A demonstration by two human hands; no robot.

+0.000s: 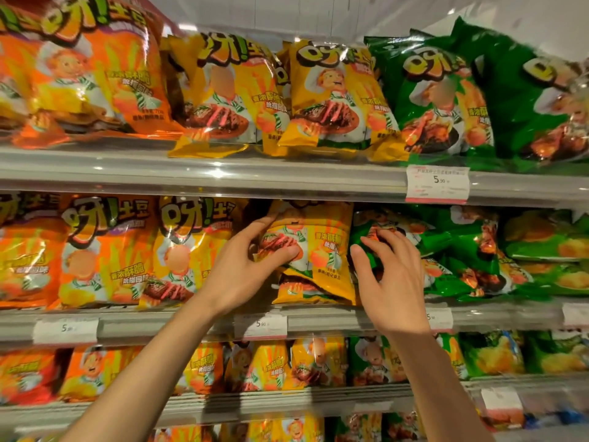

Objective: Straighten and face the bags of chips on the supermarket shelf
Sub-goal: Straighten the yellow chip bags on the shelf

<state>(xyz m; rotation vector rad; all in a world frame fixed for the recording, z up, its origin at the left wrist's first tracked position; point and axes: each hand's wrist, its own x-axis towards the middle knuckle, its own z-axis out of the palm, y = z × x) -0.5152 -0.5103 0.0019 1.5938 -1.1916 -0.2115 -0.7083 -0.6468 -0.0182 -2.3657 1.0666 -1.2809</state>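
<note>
On the middle shelf [197,317], the yellow steak-flavour chip bag [322,250] sits slumped between the upright yellow bags to its left and the green bags to its right. Its top is folded forward and tucked under the shelf above, so its long axis leans instead of standing straight, and a second yellow bag is crumpled beneath its lower edge.

The left hand [245,269] grasps this bag on its left side, thumb pressed across the printed front and fingers curled round the left edge toward the back. The right hand [389,279] reaches just past the bag's right edge, fingers bent onto a tumbled green chip bag [382,237]; they appear to be closing on it, though whether they truly pinch the film I cannot tell (motion blur softens the fingertips).

The yellow bag lies directly ahead of the left hand and slightly above the wrist, so that hand is the nearer one for lifting it upright. Standing it up probably means drawing the top out from under the upper shelf first, then turning the face square to the aisle.
</note>
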